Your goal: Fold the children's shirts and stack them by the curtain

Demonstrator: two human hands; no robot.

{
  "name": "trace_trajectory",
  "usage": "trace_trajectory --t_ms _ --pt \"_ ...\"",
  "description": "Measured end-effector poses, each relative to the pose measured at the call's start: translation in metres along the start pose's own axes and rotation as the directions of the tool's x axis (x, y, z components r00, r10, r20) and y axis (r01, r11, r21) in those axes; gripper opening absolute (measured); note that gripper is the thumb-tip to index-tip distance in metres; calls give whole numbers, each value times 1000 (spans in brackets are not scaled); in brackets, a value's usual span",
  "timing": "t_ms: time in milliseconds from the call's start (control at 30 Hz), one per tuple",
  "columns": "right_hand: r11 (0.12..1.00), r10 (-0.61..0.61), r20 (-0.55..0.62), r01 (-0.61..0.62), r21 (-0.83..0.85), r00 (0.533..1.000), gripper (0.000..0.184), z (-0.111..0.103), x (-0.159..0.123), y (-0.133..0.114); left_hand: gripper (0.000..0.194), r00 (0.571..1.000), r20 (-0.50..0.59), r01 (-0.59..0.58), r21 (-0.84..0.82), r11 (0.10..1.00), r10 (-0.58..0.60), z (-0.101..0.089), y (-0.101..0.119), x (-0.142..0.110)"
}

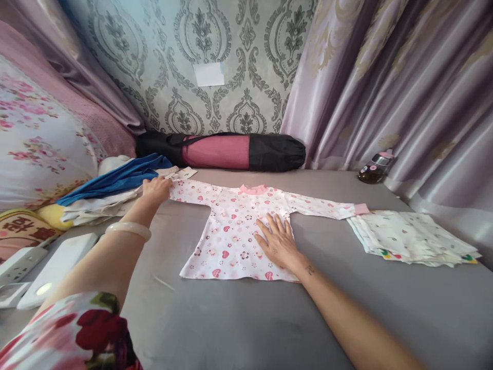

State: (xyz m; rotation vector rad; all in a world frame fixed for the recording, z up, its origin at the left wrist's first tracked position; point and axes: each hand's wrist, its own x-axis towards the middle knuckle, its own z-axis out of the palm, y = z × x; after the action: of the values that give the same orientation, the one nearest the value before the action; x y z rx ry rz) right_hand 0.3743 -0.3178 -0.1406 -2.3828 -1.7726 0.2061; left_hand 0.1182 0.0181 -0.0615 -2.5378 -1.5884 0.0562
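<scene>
A small long-sleeved shirt [239,236], white with pink hearts and flowers and a pink collar, lies spread flat with both sleeves stretched out sideways. My left hand [157,189] is closed over the end of the sleeve on the left, hiding its cuff. On the right side of the shirt's body, my right hand [276,241] rests palm down, fingers spread. The other sleeve's pink cuff [361,209] touches the edge of a stack of folded white patterned clothes [412,236].
Beyond my left hand lies a pile of clothes with a blue garment [115,180] on top. A rolled pink mat in a black bag [215,151] lies along the wall. A bottle [375,167] stands back right. A power strip [23,264] and a white box [57,270] are at left.
</scene>
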Motion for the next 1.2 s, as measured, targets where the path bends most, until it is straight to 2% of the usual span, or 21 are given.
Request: trace_trajectory --t_ms 200,333,400,467,633,733,833,933,1000,1067,1200 --pt "1000 0 2 0 2 1000 65 0 -1 0 34 998 52 36 51 998 -38 17 7 0" --pt "1000 -6 -1 6 16 1000 66 0 -1 0 32 998 -36 63 134 989 -59 21 17 -9" --pt "1000 -8 2 8 25 1000 67 -1 -1 0 33 995 -78 73 85 994 -66 21 27 -17" --pt "999 -2 13 2 32 1000 66 -1 -2 0 33 995 -68 68 -6 998 -68 23 41 -28" --pt "993 -41 9 40 110 999 63 -7 -3 1 28 993 115 55 -324 945 -19 29 78 -68" --pt "952 -46 -46 58 300 998 59 -13 1 8 25 990 140 64 -381 922 -11 31 94 -97" --pt "852 76 -116 -4 524 990 55 -18 7 24 27 991 131 73 -389 918 -23 30 104 -126" --pt "787 268 -180 -107 607 947 52 -23 6 44 31 989 143 92 -374 923 -41 28 108 -150" --pt "790 390 -180 -228 570 903 47 -26 -3 54 34 986 160 108 -369 923 -52 27 109 -162" --pt "805 445 -139 -327 495 885 44 -28 -19 57 41 984 169 114 -385 916 -52 27 108 -173" --pt "865 397 -70 -348 362 915 41 -32 -55 41 56 989 143 88 -428 899 -28 26 108 -192"
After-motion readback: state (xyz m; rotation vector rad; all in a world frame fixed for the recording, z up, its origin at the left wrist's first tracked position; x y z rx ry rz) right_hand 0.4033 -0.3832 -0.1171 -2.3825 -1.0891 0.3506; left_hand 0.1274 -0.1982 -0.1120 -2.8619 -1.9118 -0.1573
